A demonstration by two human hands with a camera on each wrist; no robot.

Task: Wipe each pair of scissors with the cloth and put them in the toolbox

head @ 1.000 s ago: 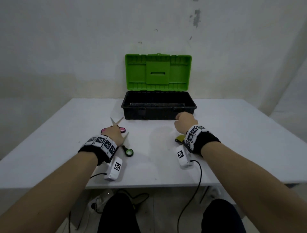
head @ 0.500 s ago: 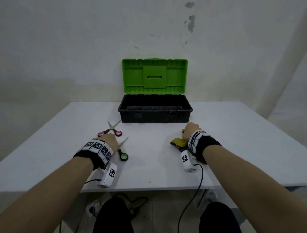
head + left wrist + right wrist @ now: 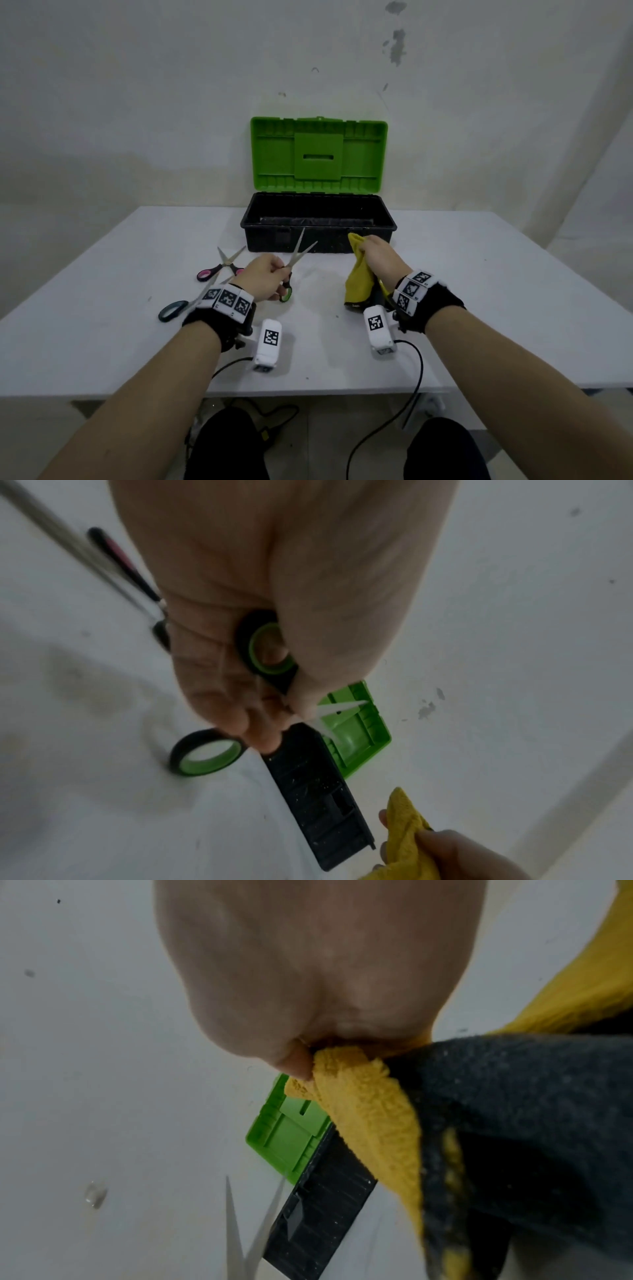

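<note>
Green-handled scissors (image 3: pixel 297 260) in left hand (image 3: pixel 265 282)

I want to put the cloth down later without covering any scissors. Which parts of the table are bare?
The table is bare to the right of the toolbox and right hand, and along the near edge between the wrists. It is crowded at the left, where the pink-handled scissors and dark-handled scissors lie.

Both forearms reach forward over the table. The left hand (image 3: pixel 265 279) is curled in a grip. The right hand (image 3: pixel 378 258) is clenched, raised.
</note>
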